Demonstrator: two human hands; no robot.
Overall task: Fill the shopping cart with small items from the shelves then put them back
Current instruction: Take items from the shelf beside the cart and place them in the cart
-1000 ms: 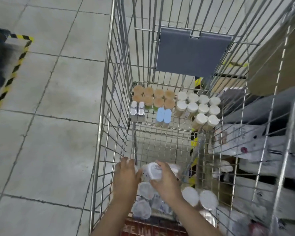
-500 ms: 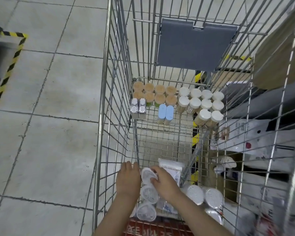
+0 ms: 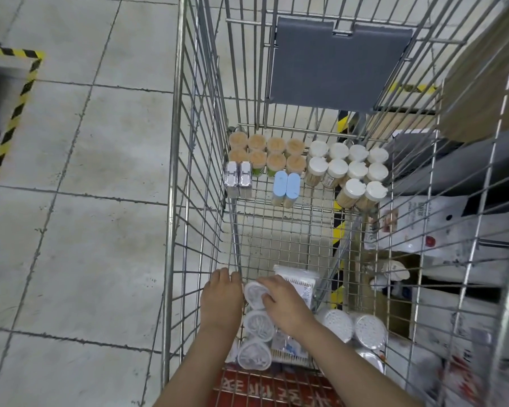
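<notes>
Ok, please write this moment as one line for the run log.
phase: placing in cart | left hand: beside round tub | right hand: on round tub | far end: capped jars standing

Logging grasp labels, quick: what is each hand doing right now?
Left hand: open, fingers against the wire shopping cart side.
Right hand: holding the small round clear plastic tub.

The right hand (image 3: 279, 301) covers half the small round tub (image 3: 254, 295); shelf goods (image 3: 441, 230) at right are blurred.
</notes>
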